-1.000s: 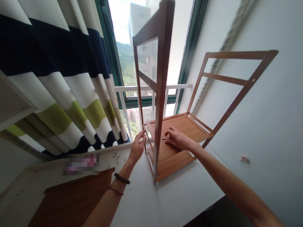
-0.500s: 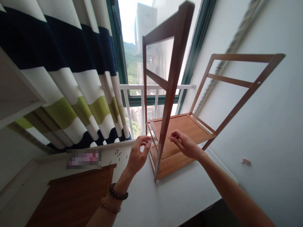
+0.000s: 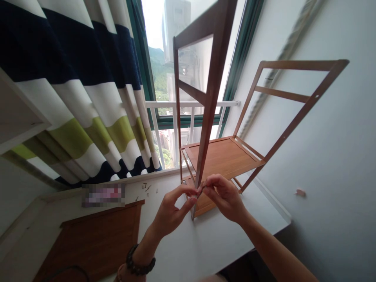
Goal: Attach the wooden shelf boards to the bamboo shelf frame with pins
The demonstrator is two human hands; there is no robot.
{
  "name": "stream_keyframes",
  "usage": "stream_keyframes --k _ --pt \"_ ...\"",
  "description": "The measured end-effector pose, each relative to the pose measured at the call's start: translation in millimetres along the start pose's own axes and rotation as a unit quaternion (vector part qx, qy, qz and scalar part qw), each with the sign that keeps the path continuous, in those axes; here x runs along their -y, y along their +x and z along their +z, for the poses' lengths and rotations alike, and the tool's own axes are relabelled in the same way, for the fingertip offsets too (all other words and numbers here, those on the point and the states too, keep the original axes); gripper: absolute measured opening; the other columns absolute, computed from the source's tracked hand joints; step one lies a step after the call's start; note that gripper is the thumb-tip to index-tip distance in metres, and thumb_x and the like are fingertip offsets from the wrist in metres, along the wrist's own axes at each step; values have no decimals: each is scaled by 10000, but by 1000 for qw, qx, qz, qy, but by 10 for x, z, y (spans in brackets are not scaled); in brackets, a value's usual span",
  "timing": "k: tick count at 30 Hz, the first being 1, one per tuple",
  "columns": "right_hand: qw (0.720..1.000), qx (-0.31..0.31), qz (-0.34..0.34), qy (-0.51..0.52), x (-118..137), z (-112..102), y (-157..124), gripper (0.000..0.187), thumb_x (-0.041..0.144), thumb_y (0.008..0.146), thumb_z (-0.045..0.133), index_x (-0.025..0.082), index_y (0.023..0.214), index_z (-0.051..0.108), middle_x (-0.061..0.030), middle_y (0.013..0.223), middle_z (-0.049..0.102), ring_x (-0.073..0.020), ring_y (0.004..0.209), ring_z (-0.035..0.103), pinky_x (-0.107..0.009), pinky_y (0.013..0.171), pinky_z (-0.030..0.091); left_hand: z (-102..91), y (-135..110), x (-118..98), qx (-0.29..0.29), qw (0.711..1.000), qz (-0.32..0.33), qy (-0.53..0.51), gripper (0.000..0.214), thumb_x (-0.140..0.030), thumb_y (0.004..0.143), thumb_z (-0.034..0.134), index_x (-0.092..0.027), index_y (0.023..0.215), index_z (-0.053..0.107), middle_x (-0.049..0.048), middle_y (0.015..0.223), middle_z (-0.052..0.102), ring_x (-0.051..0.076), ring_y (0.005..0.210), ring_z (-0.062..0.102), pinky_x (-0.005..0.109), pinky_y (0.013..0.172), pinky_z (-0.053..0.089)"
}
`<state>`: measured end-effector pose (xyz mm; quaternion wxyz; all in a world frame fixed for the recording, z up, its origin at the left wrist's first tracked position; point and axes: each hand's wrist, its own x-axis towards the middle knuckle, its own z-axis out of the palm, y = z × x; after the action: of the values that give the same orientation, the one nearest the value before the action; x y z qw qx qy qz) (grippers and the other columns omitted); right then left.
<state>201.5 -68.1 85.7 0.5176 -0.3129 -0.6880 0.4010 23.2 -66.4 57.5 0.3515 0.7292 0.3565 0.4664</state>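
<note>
A half-built wooden shelf frame point(image 3: 223, 156) stands on the white table point(image 3: 211, 243) by the window, with two upright side frames and a shelf board low down. My two hands meet in front of its near upright point(image 3: 213, 78). My right hand point(image 3: 225, 196) pinches a small thin piece, probably a screw, between thumb and fingers. My left hand point(image 3: 173, 209), beaded bracelet on its wrist, has thumb and forefinger closed on the same spot. The piece is too small to name for sure.
A loose brown wooden panel point(image 3: 94, 243) lies flat at the left of the table. Several small screws point(image 3: 147, 188) are scattered near the window sill. Striped curtain point(image 3: 73, 98) hangs at left, white wall at right, window railing point(image 3: 190, 105) behind the frame.
Both hands have drawn back from the shelf board toward me and come together in front of the near upright, fingertips now pinching a small piece between them.
</note>
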Motion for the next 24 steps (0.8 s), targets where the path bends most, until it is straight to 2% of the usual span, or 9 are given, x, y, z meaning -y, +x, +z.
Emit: stream_keyframes --k 4,8,13,19,24 --pt "1000 -4 -3 5 -95 48 12 79 259 815 537 230 885 513 -27 808 617 -132 682 555 -312 677 468 12 -46 92 -1 997 -40 -64 115 -239 729 623 -203 839 630 50 777 652 179 736 600 312 704 491" --pt "996 -5 -27 -79 -138 18 36 71 235 790 565 229 852 531 -18 778 570 -130 679 514 -290 638 442 7 -75 147 -33 995 -51 -84 44 -230 735 618 -206 740 654 35 709 646 164 672 593 292 653 489" --pt "990 17 -36 -132 -125 -41 78 89 236 768 588 228 840 535 -4 726 545 -126 649 497 -278 614 432 -44 -40 155 -77 993 -59 -70 134 -241 761 591 -223 842 696 43 769 661 164 704 602 277 648 497" --pt "992 15 -37 -119 -167 -65 75 100 203 764 590 228 846 539 0 723 551 -122 653 512 -267 615 441 -11 -49 156 -116 989 -72 -61 193 -241 734 627 -244 919 683 19 774 669 148 682 614 252 635 499" --pt "996 17 -29 -87 -191 -138 109 105 200 790 547 220 891 529 -28 796 562 -141 726 538 -298 674 465 -40 -29 210 -161 976 -101 -104 184 -285 752 603 -197 891 684 19 705 658 140 646 600 269 635 502"
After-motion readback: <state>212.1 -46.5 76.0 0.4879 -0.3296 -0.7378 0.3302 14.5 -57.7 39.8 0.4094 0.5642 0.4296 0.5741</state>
